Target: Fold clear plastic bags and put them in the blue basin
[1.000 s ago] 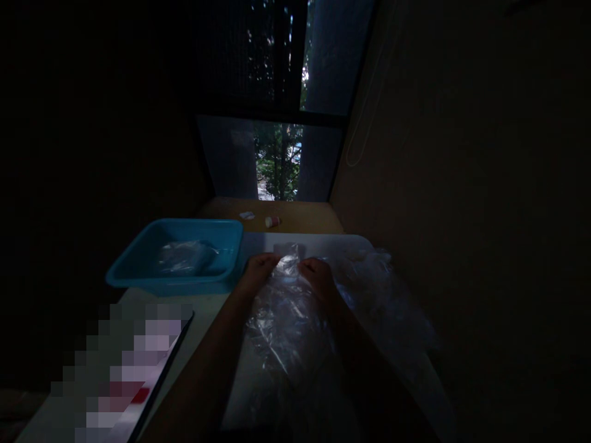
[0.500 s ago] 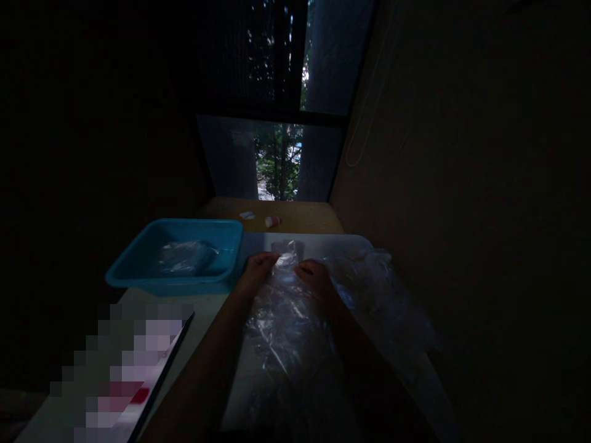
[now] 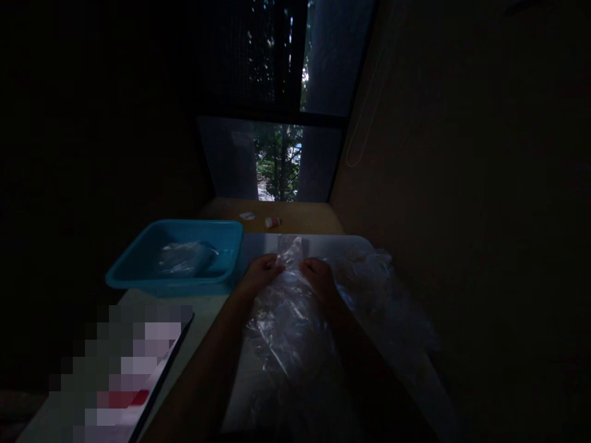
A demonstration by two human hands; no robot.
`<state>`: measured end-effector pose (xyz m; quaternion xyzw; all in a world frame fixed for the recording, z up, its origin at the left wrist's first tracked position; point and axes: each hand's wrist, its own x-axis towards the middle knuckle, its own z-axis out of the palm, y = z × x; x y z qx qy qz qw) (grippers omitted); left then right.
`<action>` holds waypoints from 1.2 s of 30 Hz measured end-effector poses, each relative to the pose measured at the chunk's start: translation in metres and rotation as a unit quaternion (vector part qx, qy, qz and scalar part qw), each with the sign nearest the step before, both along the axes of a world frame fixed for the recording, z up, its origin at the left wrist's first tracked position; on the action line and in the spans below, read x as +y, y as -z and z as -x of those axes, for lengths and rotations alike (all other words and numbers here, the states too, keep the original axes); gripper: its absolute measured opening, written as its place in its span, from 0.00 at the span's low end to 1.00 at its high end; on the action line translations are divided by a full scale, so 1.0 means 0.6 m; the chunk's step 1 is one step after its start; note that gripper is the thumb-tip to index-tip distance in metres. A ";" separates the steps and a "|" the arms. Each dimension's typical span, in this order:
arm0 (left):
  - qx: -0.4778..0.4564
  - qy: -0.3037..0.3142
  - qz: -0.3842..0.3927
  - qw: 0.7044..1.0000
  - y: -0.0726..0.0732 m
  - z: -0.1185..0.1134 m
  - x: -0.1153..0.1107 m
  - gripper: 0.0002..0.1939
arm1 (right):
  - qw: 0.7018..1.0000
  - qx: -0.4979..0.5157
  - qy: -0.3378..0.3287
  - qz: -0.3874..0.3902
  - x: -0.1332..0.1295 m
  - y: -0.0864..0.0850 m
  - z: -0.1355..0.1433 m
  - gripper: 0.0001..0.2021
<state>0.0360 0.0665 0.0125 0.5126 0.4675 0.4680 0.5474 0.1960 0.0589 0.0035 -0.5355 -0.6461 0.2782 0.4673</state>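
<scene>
A clear plastic bag (image 3: 292, 307) lies crumpled on the white table (image 3: 253, 381) between my forearms. My left hand (image 3: 262, 271) pinches its left edge near the far end. On the opposite edge, my right hand (image 3: 316, 272) has its fingers closed on the same plastic. The bag's narrow far end stands up a little beyond my fingertips. More crumpled clear plastic (image 3: 383, 295) spreads out to the right of my right hand. The light is dim, so fine detail of the fingers is lost.
A blue basin (image 3: 138, 282) holding a clear plastic bundle (image 3: 184, 258) stands at the left. Nearer lies a flat, blurred-out device (image 3: 152, 363) with a dark edge. On the sill are a small bottle (image 3: 273, 222) and a white scrap (image 3: 247, 216). A wall rises on the right.
The far end of the bag now reaches farther up past my fingers. My right hand has shifted slightly to the right. The basin and sill items stay put.
</scene>
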 end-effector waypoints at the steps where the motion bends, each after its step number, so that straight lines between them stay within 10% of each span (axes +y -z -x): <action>1: 0.004 0.002 -0.005 1.000 0.001 0.000 0.001 0.19 | 1.000 0.001 -0.002 -0.001 0.000 0.000 0.000 0.12; 36: -0.020 -0.037 0.009 0.999 0.004 0.000 0.008 0.20 | 0.997 0.068 0.025 0.010 0.004 0.002 -0.005 0.12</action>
